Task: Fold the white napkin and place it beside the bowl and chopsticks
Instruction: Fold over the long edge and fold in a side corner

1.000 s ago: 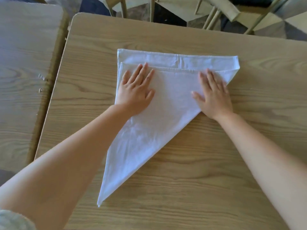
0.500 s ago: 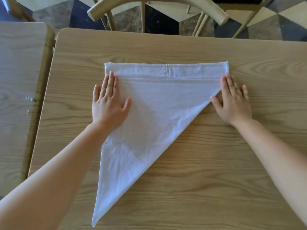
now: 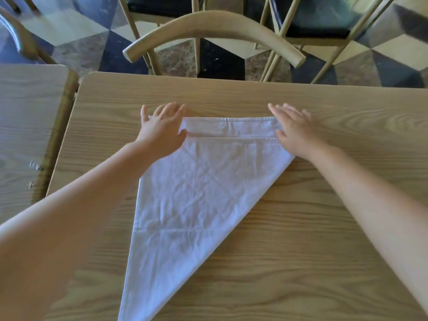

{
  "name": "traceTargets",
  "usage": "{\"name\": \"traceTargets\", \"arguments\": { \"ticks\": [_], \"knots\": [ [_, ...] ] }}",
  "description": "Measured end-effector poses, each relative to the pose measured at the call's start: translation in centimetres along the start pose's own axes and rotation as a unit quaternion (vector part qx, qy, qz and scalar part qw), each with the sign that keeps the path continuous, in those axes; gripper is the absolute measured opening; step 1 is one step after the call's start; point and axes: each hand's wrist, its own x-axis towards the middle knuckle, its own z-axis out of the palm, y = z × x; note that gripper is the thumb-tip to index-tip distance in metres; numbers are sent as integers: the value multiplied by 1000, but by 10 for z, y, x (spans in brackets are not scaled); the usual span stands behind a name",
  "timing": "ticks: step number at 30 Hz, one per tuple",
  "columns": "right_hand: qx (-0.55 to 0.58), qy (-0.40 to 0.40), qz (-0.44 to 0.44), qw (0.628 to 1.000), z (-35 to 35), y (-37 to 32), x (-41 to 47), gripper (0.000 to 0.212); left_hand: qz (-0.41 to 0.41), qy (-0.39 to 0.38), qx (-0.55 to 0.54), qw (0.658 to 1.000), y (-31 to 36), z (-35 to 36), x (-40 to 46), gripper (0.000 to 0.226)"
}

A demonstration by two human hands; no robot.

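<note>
White napkin [image 3: 199,200] lying folded in a triangle on the table [image 3: 312,262], a hand at each far corner.

Its nearest point runs off the near edge of the view; from there the creased cloth widens toward a straight far edge, with a second hemmed layer showing as a band just short of that edge. The left hand [image 3: 162,128] lies flat over the far left corner, fingers straight and spread, its grip released, fingertips reaching past the cloth onto the wood. The right hand [image 3: 294,130] lies the same way over the far right corner, grip also released. A second table [image 3: 25,126] stands just to the left. Beyond the far edge a curved wooden chair back [image 3: 215,26] stands on a chequered floor [image 3: 78,26].
</note>
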Motion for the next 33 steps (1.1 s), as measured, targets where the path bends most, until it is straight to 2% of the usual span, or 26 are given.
{"name": "traceTargets", "arguments": {
  "ticks": [5,9,11,13,16,20,24,27,28,30,33],
  "knots": [
    [-36,42,-14,998,-13,0,15,28,11,6,12,1000,-5,-16,11,45],
    [-60,62,-37,996,-15,2,12,6,45,36,2,998,-3,-21,10,17],
    [-41,73,-65,994,-13,4,7,10,82,61,-13,995,-4,-21,4,9],
    [-33,120,-100,987,-12,8,-1,14,107,97,-27,989,-4,-20,-7,9],
    [-89,194,-166,963,-7,20,-20,17,165,156,-13,974,-8,-13,-30,12],
    [-132,187,-216,949,8,39,-48,17,201,151,-5,968,-17,5,-54,11],
    [-76,178,-157,969,16,43,-76,31,157,161,-37,974,-23,17,-75,16],
    [-49,227,-96,968,15,20,-82,32,122,205,-48,970,-11,16,-77,22],
    [-32,237,-83,968,16,5,-77,34,116,206,-41,971,0,15,-71,29],
    [11,220,-74,973,20,-32,-61,41,108,145,-44,982,30,15,-56,51],
    [53,116,-61,990,38,-76,-39,53,98,53,-35,993,73,31,-40,66]
  ]
}}
